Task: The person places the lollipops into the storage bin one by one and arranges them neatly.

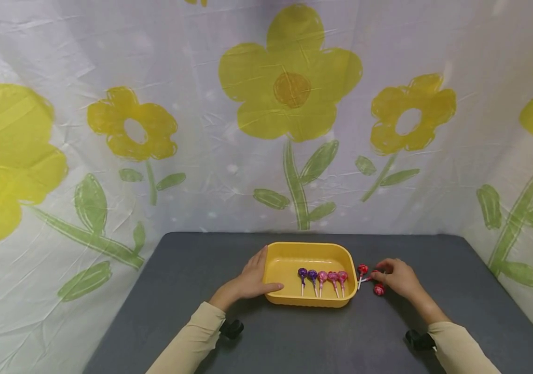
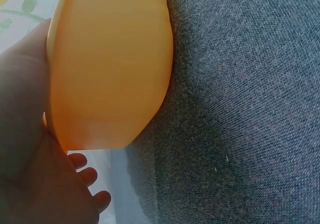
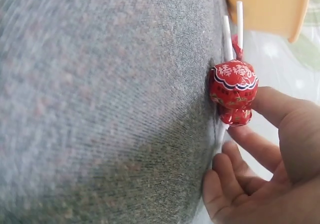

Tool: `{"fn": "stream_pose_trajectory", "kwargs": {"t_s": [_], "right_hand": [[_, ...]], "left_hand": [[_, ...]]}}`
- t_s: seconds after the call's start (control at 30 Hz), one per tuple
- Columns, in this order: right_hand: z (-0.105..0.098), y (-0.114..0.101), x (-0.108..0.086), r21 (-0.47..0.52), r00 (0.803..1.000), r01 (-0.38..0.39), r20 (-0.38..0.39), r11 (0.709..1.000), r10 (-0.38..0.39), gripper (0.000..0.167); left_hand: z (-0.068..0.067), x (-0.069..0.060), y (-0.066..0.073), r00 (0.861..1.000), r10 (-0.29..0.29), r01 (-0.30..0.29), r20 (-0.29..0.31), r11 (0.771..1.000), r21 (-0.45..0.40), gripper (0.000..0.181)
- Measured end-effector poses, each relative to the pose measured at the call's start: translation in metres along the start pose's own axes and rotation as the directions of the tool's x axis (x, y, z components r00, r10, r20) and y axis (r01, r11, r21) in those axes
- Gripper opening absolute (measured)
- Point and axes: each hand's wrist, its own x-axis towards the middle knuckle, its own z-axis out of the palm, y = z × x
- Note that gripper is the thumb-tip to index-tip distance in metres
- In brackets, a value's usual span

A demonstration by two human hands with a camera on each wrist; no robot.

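Note:
A yellow tray (image 1: 308, 301) sits on the dark table, holding two purple lollipops (image 1: 302, 272) and three pink lollipops (image 1: 332, 277) in a row. At its left end, my left hand (image 1: 252, 278) rests on the rim with straight fingers, the thumb lying over the front corner. Right of the tray lie red lollipops, one (image 1: 363, 268) near its wall and another (image 1: 379, 290) nearer me. Between these, my right hand (image 1: 399, 278) pinches a red lollipop (image 1: 374, 274) between thumb and finger. In the right wrist view, a red wrapped lollipop head (image 3: 234, 84) partly hides the pinched one.
A dark grey cloth-covered table (image 1: 294, 343) stretches around the tray. Behind it hangs a white sheet (image 1: 201, 208) printed with yellow flowers. Dark bands with small devices (image 1: 232, 329) sit at both wrists.

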Motion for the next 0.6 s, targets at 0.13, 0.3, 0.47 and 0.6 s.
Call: {"fn": "stream_pose_trajectory", "kwargs": {"t_s": [0.13, 0.3, 0.47, 0.6], "right_hand": [[-0.002, -0.001, -0.001, 0.005, 0.999, -0.024, 0.025, 1.0, 0.024, 0.036], [-0.003, -0.001, -0.002, 0.0, 1.0, -0.002, 0.023, 1.0, 0.002, 0.032], [-0.008, -0.005, -0.003, 0.011, 1.0, -0.006, -0.002, 1.0, 0.006, 0.031], [-0.015, -0.014, -0.003, 0.033, 1.0, -0.002, -0.024, 0.999, 0.003, 0.031]], "left_hand": [[0.0, -0.001, 0.001, 1.0, -0.005, 0.005, -0.002, 1.0, 0.001, 0.113], [0.0, -0.001, 0.001, 1.0, -0.004, 0.004, -0.006, 1.0, 0.002, 0.113], [0.0, -0.001, 0.001, 1.0, -0.007, 0.007, -0.006, 1.0, 0.004, 0.113], [0.0, -0.001, 0.0, 1.0, -0.009, 0.009, -0.005, 1.0, 0.003, 0.113]]}}
